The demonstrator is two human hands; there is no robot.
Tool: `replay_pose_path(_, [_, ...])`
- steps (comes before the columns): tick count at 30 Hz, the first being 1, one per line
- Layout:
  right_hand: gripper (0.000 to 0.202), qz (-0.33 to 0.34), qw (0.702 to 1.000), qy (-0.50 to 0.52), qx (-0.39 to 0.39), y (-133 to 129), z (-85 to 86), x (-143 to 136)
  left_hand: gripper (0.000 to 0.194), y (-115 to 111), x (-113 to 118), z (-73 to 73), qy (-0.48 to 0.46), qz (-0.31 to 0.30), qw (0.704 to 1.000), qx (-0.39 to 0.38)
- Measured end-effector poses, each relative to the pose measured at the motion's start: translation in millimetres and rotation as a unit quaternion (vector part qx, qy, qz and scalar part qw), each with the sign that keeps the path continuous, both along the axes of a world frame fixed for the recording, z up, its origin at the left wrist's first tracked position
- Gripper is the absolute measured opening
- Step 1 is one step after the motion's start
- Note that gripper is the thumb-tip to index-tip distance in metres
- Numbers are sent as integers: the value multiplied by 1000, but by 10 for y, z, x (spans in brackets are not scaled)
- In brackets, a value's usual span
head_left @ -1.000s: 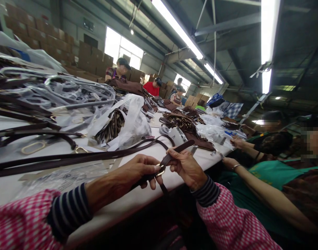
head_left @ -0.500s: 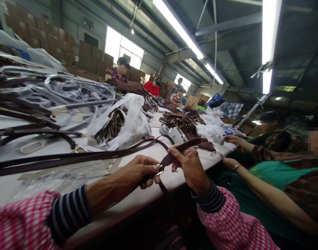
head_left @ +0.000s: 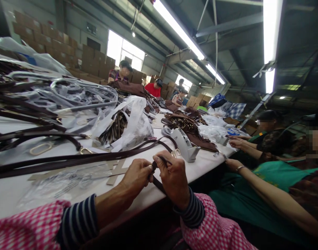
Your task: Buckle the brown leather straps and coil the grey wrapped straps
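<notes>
My left hand (head_left: 136, 174) and my right hand (head_left: 173, 175) meet at the near edge of the white table (head_left: 203, 163), both pinching one dark brown leather strap (head_left: 70, 160). The strap runs long and flat to the left across the table; a short length hangs down between my hands. The metal buckle on it is hidden by my fingers. A white tape dispenser (head_left: 183, 147) stands just beyond my right hand.
Piles of brown straps and plastic bags (head_left: 133, 121) cover the table's far side. A person's arm with a bracelet (head_left: 255, 185) reaches onto the table at my right. More people sit further along, and cardboard boxes (head_left: 93, 60) stack up behind.
My right hand dropped from holding the strap's free end up and moved left against my left hand; the raised strap end is gone from view. The view shifted slightly right.
</notes>
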State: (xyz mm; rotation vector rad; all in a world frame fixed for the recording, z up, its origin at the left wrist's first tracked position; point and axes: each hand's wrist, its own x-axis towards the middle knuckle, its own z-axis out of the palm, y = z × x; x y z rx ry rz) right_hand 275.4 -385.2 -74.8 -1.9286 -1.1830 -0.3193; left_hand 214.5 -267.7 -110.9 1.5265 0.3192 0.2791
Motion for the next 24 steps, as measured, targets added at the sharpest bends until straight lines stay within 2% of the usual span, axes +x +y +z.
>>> replay_pose_path(4, [23,-5,1000,-22,8,11,-72,-75,23,10,11,-82,-18,13,999,46])
replay_pose_path(9, [23,-11,999,-23,22,25,-97,-118,22,-7,-25,-50,-50,28,996,64])
replay_pose_path(15, [22,-27,997,32,66,-4,-163,-126,10,-42,-59,-75,-30,40,998,34])
replay_pose_path(19, [24,-3,1000,14,20,-26,-59,7,18,-15,-41,-28,-39,-4,999,-2])
replay_pose_path(22, [24,18,1000,22,11,-15,95,142,28,23,-42,123,-21,-62,997,-34])
replay_pose_path(24, [25,24,999,26,12,-4,180,178,35,41,-63,219,-9,-72,997,-29])
